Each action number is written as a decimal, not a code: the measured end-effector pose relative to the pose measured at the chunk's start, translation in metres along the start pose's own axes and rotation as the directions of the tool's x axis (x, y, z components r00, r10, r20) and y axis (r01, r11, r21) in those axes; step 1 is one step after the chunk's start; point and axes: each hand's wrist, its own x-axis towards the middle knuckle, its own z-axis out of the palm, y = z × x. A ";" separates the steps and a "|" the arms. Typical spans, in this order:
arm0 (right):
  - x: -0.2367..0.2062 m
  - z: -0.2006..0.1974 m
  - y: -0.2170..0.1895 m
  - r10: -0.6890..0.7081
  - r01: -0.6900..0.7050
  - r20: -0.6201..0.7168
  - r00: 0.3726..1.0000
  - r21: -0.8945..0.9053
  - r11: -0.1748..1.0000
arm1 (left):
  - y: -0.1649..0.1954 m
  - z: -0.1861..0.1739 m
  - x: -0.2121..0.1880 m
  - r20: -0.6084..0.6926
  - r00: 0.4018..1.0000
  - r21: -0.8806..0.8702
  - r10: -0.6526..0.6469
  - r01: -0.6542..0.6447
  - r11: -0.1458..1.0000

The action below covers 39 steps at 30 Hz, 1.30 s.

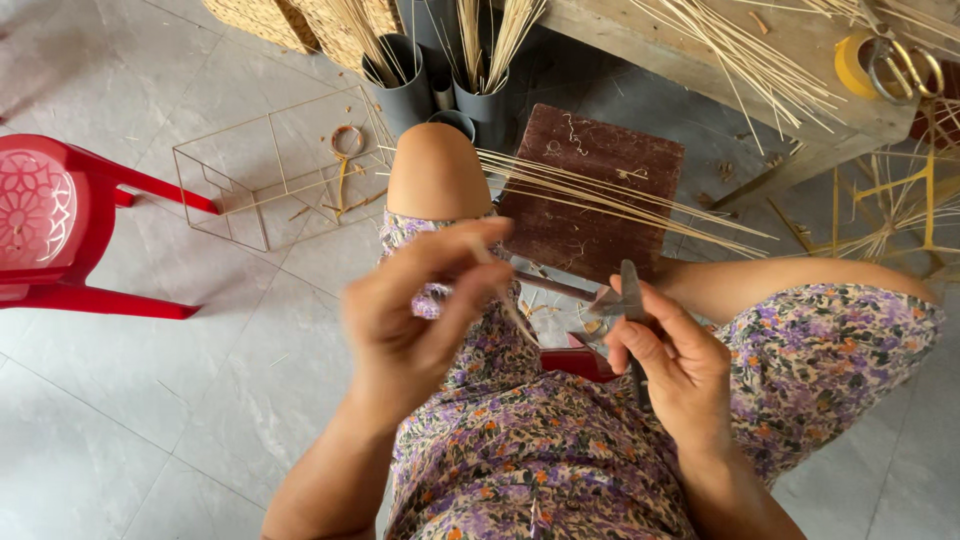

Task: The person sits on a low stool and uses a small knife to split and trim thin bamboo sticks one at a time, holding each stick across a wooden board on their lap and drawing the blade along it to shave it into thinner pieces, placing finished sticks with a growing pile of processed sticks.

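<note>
My left hand [420,310] is raised above my lap, its fingers pinched on a thin pale bamboo strip [505,300] that runs down toward my right hand. My right hand [675,360] grips a dark metal knife [632,300], blade pointing up, close to the strip. I sit in a purple floral dress [540,450] with my knees apart. A bundle of long thin bamboo slivers [620,200] lies across a dark brown wooden block [590,180] in front of my knees.
A red plastic chair [60,230] stands at the left. A thin wire box frame [270,170] lies on the grey tile floor. Grey tubes [410,90] hold bamboo sticks. A wooden bench [720,50] at top right carries slivers, yellow tape [855,62] and scissors [900,60].
</note>
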 end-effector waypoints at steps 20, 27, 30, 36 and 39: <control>0.016 0.024 -0.047 -0.120 0.130 0.089 0.989 -0.115 0.985 | -0.017 0.042 -0.005 0.118 0.989 0.074 0.089 -0.098 0.992; 0.021 0.025 -0.053 0.023 -0.081 0.205 0.979 0.277 0.958 | -0.020 0.043 -0.006 0.123 0.982 0.137 0.143 -0.160 0.978; 0.023 0.027 -0.056 0.041 -0.105 0.203 0.978 0.316 0.943 | -0.020 0.044 -0.006 0.125 0.981 0.147 0.148 -0.166 0.975; 0.023 0.029 -0.055 0.080 -0.148 0.212 0.974 0.328 0.933 | -0.019 0.043 -0.009 0.137 0.981 0.135 0.137 -0.156 0.978; 0.022 0.029 -0.052 0.064 -0.131 0.211 0.976 0.322 0.938 | -0.019 0.044 -0.009 0.138 0.981 0.147 0.134 -0.154 0.977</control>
